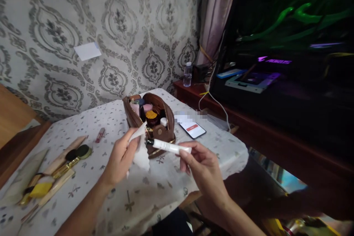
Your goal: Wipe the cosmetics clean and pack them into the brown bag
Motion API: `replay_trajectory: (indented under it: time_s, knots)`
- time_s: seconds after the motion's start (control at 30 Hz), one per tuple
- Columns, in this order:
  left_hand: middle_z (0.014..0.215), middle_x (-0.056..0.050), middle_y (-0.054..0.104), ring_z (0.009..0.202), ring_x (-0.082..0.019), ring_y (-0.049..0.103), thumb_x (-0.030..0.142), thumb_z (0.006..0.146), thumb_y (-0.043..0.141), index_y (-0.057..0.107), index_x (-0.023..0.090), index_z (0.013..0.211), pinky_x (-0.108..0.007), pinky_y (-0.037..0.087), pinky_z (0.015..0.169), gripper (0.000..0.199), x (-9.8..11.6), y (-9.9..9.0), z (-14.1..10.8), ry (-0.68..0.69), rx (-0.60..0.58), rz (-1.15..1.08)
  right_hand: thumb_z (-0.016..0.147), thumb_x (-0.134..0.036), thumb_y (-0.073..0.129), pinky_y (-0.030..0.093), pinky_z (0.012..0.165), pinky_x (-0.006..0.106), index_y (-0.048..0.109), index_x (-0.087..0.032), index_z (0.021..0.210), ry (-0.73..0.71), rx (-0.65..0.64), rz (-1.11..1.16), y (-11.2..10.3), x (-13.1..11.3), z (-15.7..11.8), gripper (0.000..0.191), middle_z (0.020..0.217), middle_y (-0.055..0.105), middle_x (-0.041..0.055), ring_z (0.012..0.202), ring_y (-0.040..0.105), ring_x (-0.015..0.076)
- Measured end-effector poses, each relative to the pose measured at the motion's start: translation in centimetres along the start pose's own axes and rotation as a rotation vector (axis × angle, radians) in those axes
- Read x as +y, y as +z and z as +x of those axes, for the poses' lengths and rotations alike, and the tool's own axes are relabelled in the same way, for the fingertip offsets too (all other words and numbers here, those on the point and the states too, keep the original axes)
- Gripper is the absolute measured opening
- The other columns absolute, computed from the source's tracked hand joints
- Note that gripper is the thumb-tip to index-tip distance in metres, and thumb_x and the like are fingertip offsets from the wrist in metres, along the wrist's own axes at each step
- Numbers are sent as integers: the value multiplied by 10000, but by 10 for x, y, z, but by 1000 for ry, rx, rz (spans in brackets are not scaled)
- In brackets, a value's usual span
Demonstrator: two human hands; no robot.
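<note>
A white tissue [141, 155] is pinched in my left hand [123, 156], its torn edge hanging toward the right. My right hand [200, 162] grips a slim white tube with a black cap [168, 146] by its lower end. The capped end points left, close beside the tissue. Behind both hands stands an open brown makeup bag [168, 134]. Inside it are several cosmetics, among them a dark jar with a yellow top [151, 117] and a small white-capped container [163, 122].
Makeup brushes [65, 167], a yellow sponge [41, 188] and a pale tube [30, 180] lie at left, near a small pink lip gloss [101, 134]. A lit phone [193, 129] lies right of the bag. A water bottle [187, 75] stands behind, near a white cable [218, 103].
</note>
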State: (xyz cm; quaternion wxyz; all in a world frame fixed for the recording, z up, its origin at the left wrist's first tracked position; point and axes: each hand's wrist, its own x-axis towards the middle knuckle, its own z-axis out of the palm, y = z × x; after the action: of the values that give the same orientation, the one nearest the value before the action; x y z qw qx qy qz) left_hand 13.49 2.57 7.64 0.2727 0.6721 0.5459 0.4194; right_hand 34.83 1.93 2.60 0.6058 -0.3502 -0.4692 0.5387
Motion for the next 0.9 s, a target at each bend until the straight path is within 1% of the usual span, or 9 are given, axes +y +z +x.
replay_trajectory:
  time_s: [0.1,0.2,0.27,0.33,0.4,0.5,0.63,0.73,0.9]
  knots:
    - [838,-20,711,622,-148,592,336,969,409,641,231,1239,-232,429,575,371,9,-15,22,239,-31,536,884,-397,685,457,479,230,711,-175,1003,-169,-2,-43,-8,-18,23,253,551,640,-12,470,541,105]
    - [1020,-38,751,714,-170,670,293,983,367,611,242,1286,-239,457,576,393,5,-25,34,329,-101,775,928,-360,632,503,545,252,699,-179,1091,-328,-35,-187,-10,-37,44,253,626,677,-4,529,588,115]
    - [1053,-45,752,765,-166,695,269,998,347,588,225,1306,-232,490,607,393,-4,-28,35,380,-116,783,940,-346,616,499,549,249,665,-178,1135,-402,-61,-285,-8,-47,59,262,647,674,-11,543,597,116]
    - [1075,-57,744,828,-160,703,236,1005,348,576,204,1307,-224,517,670,380,-15,-29,32,461,-82,742,946,-342,608,477,532,234,627,-181,1125,-444,-99,-356,-5,-52,74,241,655,664,-21,550,602,113]
    - [1080,-64,730,846,-148,694,186,1001,360,559,189,1317,-218,522,714,374,-25,-29,29,542,-42,701,946,-333,609,456,540,221,606,-185,1051,-463,-167,-424,0,-53,90,181,668,656,-27,568,605,107]
    - [992,-56,707,763,-130,659,129,988,381,530,173,1358,-216,511,700,401,-36,-26,27,610,-9,672,956,-284,581,426,582,215,599,-179,922,-497,-300,-542,8,-53,113,112,668,636,-31,575,577,91]
    - [862,-35,669,679,-136,613,106,980,393,492,178,1420,-220,482,620,457,-41,-24,30,663,-10,675,958,-197,526,372,619,218,607,-167,858,-554,-470,-681,22,-53,138,133,664,596,-30,603,528,89]
    - [896,-37,678,688,-138,613,90,976,399,457,208,1463,-223,480,617,505,-42,-24,31,694,-7,695,947,-137,489,335,611,221,598,-160,801,-545,-603,-782,34,-53,152,184,662,567,-24,605,496,91]
    - [878,-28,671,704,-135,613,83,981,395,419,240,1498,-215,482,627,542,-42,-24,31,707,17,738,915,-109,497,301,583,237,609,-162,812,-494,-673,-904,54,-49,166,161,676,548,-13,591,452,103]
